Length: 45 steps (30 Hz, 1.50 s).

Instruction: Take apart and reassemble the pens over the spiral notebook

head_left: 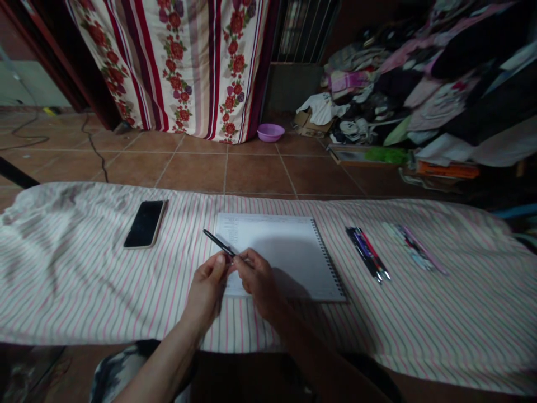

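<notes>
My right hand [257, 279] is closed on a slim black pen [218, 242], which points up and to the left from the fingertips. Close beside it, my left hand [207, 280] is closed in a pinch. Its fingertips meet those of my right hand near the pen's lower end, and what they grip is too small to make out. Both hands are over the left part of an open spiral notebook [289, 252]. Small writing runs down the left side of its page and the wire binding is on the right.
A phone [145, 224] with a dark screen lies left on the striped cloth [84, 291]. Right of the notebook lie a group of dark and red pens [368, 253] and a paler group of pens [415, 247]. Beyond are a purple basin [271, 132], a flowered curtain [176, 67] and heaped clothes [419, 84].
</notes>
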Available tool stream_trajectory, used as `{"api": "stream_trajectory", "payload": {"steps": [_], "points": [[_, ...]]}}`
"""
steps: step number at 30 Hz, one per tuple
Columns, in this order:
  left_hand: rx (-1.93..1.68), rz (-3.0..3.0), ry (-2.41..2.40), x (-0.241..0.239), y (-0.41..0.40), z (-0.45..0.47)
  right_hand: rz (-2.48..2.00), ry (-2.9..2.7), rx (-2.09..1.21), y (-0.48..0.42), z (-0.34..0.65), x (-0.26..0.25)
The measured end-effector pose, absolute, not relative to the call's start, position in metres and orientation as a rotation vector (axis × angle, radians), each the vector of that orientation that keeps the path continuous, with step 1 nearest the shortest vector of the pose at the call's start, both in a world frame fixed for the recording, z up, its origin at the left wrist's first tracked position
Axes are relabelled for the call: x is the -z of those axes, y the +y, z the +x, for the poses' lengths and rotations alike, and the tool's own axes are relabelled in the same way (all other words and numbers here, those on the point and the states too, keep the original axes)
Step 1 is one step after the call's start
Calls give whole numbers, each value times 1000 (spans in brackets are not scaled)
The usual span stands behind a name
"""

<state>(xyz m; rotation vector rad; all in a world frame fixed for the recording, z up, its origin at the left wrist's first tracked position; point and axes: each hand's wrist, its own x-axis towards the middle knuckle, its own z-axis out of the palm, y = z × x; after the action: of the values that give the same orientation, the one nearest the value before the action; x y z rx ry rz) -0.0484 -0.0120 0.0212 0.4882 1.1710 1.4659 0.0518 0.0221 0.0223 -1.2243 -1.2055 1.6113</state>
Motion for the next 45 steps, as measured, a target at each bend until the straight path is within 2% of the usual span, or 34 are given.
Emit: {"api": "stream_trajectory", "payload": {"steps": [3, 5, 7, 10, 13, 22, 27, 33, 40, 43, 45], "points": [[-1631, 1200, 1697, -22, -21, -64, -1292, -1344, -1442, 30, 66, -24], [-1599, 1863, 1772, -21, -25, -73, -1273, -1619, -1349, 32, 76, -27], [-1312, 2372, 1693, -19, -26, -79, -1231, -1850, -1230, 30, 83, -32], [-888, 2696, 1575, -12, -25, -81, -1208, -2073, -1114, 23, 89, -37], [-755, 2734, 1568, -5, -28, -80, -1170, -2229, -1048, 16, 89, -35], [-731, 2800, 1508, -11, -34, -80, -1021, -2312, -849, 6, 92, -20], [-636, 2846, 1496, -10, -38, -77, -1047, -2240, -983, 11, 90, -12], [-708, 2825, 1550, -12, -40, -75, -1023, -1968, -1342, 13, 84, -7], [-835, 2750, 1665, -12, -36, -74, -1132, -2000, -1358, 14, 88, -30], [-881, 2582, 1721, -9, -30, -78, -1173, -2096, -1136, 17, 96, -29], [-904, 2463, 1758, -5, -27, -81, -1040, -2278, -943, 20, 101, -23]]}}
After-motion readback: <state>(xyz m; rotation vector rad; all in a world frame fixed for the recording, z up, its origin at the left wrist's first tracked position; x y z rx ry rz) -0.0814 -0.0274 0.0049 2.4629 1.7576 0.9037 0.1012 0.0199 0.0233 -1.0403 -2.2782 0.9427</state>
